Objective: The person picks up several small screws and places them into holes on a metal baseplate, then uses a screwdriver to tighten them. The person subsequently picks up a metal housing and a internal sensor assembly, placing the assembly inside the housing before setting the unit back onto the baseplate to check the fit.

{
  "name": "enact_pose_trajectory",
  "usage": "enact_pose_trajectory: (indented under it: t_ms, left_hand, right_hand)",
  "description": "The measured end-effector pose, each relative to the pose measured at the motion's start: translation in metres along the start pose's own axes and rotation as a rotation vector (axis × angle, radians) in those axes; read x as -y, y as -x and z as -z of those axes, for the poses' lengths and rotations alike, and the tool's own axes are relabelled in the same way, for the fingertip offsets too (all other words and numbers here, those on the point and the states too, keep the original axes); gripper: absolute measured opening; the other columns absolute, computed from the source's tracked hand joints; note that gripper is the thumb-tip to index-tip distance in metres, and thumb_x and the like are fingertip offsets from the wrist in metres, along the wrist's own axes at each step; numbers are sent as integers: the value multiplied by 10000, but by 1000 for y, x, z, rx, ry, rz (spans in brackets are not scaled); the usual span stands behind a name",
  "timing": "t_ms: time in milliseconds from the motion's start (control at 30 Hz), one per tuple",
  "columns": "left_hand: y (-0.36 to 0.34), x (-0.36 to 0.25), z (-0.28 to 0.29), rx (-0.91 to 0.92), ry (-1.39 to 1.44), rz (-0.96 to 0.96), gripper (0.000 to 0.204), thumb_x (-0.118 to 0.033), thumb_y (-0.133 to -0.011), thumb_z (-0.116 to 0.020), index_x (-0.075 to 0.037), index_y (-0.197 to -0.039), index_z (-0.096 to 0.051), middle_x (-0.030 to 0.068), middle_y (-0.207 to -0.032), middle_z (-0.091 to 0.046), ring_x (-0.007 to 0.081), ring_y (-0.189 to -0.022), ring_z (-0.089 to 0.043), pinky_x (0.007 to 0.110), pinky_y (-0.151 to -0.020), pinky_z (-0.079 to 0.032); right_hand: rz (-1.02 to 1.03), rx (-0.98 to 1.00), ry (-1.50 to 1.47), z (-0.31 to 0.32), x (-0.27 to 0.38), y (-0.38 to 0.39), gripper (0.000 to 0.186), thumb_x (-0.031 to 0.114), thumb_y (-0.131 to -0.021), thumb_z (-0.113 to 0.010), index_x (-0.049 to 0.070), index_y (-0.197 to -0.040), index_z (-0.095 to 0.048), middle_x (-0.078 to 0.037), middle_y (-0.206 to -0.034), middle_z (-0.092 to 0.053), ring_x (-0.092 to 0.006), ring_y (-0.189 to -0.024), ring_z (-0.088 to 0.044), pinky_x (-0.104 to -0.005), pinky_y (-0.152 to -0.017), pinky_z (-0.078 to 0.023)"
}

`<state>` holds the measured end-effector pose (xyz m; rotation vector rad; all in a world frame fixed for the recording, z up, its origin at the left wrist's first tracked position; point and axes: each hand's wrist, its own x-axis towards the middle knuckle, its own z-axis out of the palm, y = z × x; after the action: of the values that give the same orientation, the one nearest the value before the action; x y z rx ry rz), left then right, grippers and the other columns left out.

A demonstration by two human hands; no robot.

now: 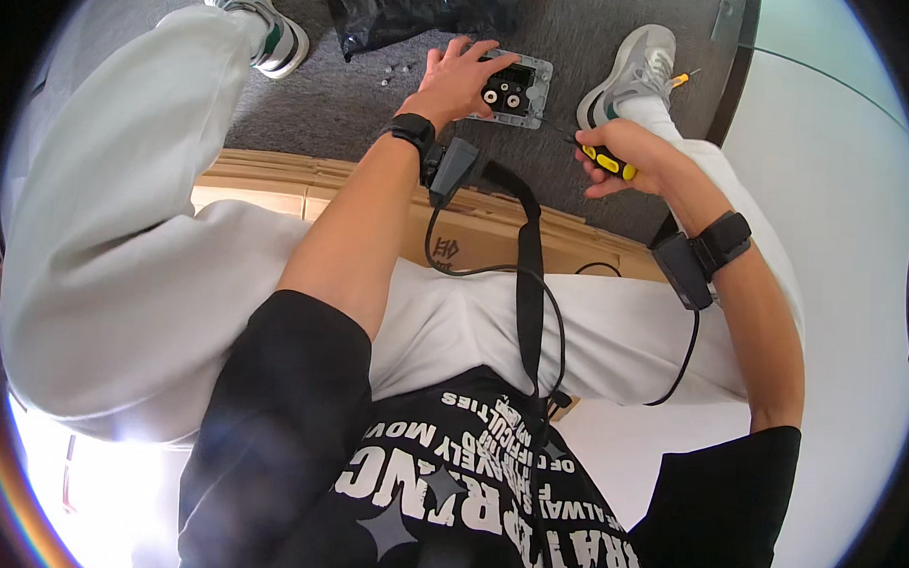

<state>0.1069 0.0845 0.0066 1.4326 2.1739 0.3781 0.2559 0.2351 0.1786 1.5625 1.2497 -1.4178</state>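
Observation:
On the grey carpet lies a grey rectangular box (544,79) with its inside exposed, showing a black part with round metal terminals. My left hand (456,81) rests on the left side of this box, fingers spread across its upper and left edges. In my right hand (626,155) is a screwdriver (606,161) with a yellow and black handle, gripped with the fingers around it. Its thin shaft points left toward the lower right corner of the box; whether the tip touches anything is too small to tell.
Several small screws (388,76) lie on the carpet left of my left hand. A black plastic bag (384,16) is beyond it. Another yellow-handled tool (685,79) lies beside my right shoe (642,65). Cardboard (278,183) is under my legs, and cables run from both wrist devices.

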Motion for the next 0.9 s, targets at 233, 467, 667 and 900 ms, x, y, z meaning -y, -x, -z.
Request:
enact_pose_trajectory:
  t_ms: [233,467,667,900]
  left_hand:
    - [-4,3,-5,-22,-11,-20,979,-300,-640,-920,-412,-1479,-428,-18,-1549,-390,340,-1421,-324,557,-1079,-342]
    - [0,5,-13,-72,2,-34,939,-306,-667,-908,-411,-1472,-436,-17,-1548,-388,349,-1416,-324,576,-1077,-338]
    - [4,5,-14,-71,34,-41,916,-313,-686,-900,-407,-1473,-440,-14,-1551,-388,355,-1414,-325,577,-1079,-332]
    - [0,8,-21,-77,37,-45,937,-318,-693,-895,-411,-1495,-418,-18,-1579,-354,372,-1422,-314,592,-1078,-326]
  right_hand:
    - [-28,83,248,7,21,-18,293,271,-973,-593,16,-831,-563,-25,-672,-528,-90,-464,-458,-252,-348,-307]
    - [79,-85,690,-11,43,-18,388,261,-940,-602,15,-644,-552,-66,-551,-520,-169,-415,-471,-322,-356,-340]
    - [116,-120,806,-14,39,-18,422,261,-943,-593,-29,-638,-565,-108,-554,-560,-222,-424,-530,-371,-384,-408]
    - [253,-171,936,-15,35,-13,420,258,-932,-593,-96,-705,-600,-195,-610,-629,-327,-547,-656,-445,-509,-523]
